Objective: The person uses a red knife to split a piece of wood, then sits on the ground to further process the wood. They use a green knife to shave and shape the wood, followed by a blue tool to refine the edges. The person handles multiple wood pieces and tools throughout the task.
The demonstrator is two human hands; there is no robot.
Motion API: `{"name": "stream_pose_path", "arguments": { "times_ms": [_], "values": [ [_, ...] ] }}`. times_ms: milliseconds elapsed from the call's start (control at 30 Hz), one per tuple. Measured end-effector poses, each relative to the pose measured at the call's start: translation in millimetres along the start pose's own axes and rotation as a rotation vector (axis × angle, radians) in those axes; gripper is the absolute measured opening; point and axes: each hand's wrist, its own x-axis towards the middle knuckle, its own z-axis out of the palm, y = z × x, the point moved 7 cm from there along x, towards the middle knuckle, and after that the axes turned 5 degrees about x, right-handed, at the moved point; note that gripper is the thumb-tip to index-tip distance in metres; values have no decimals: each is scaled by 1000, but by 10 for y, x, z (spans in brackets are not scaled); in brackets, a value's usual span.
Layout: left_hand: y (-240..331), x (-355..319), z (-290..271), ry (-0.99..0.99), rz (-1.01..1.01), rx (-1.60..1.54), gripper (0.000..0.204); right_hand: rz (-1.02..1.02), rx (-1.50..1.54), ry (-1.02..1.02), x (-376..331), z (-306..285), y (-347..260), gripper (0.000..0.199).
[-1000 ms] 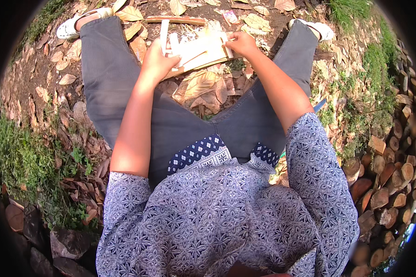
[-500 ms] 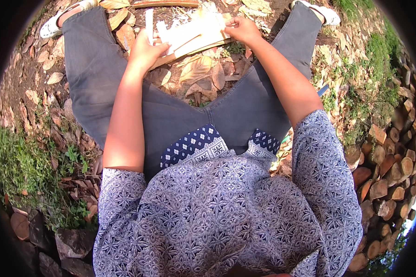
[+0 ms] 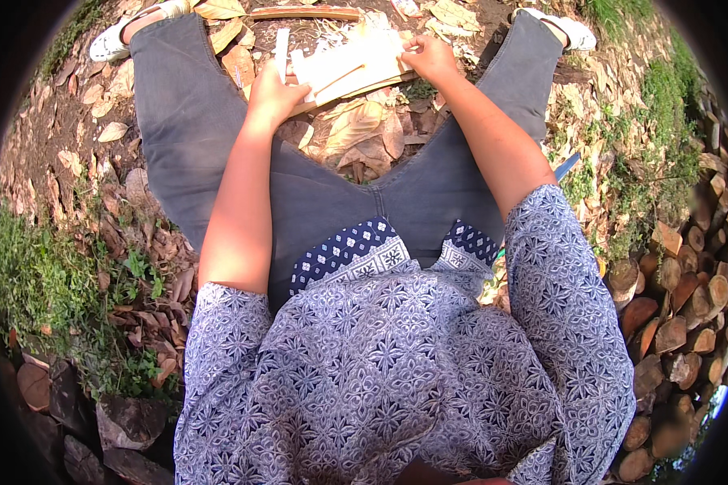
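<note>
Between my spread legs lies a pale, flat wooden piece [image 3: 352, 71], so bright in the sun that its details wash out. My left hand [image 3: 275, 95] grips its left end, the thumb lying over the near edge. A narrow pale strip [image 3: 282, 50] stands up beside the fingers of that hand; whether they hold it is unclear. At the other end, my right hand [image 3: 430, 58] is closed, thumb and fingers pinching the wood's right edge. Thin pale shavings [image 3: 325, 34] lie just beyond the piece.
A long curved piece of wood [image 3: 306, 13] lies beyond the shavings. Dry leaves [image 3: 356, 133] cover the ground between my legs. Beside my right thigh shows a blue object [image 3: 567, 166], mostly hidden. Cut logs [image 3: 687, 307] are stacked at the right, with others [image 3: 129, 424] at the lower left.
The whole view has shifted a little, so my hands and the wood appear slightly farther right. Both hands keep their hold on the wooden piece.
</note>
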Motion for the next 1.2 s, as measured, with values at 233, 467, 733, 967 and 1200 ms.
{"name": "stream_pose_path", "arguments": {
  "times_ms": [233, 467, 733, 967, 1200],
  "values": [
    [-43, 14, -27, -11, -24, 28, 44, -14, 33, 6, -21, 1, -28, 31],
    [-72, 51, 16, -39, -9, 57, 46, -12, 159, -35, 142, 117, 235, 31],
    [-285, 126, 62, -32, -10, 83, 45, 13, 124, -76, 177, 131, 225, 30],
    [-229, 73, 14, 13, 10, 165, 44, 65, 92, -133, 181, 129, 182, 34],
    [-336, 119, 56, -15, 6, 120, 41, 81, 96, -78, 174, 140, 199, 31]
  ]
}}
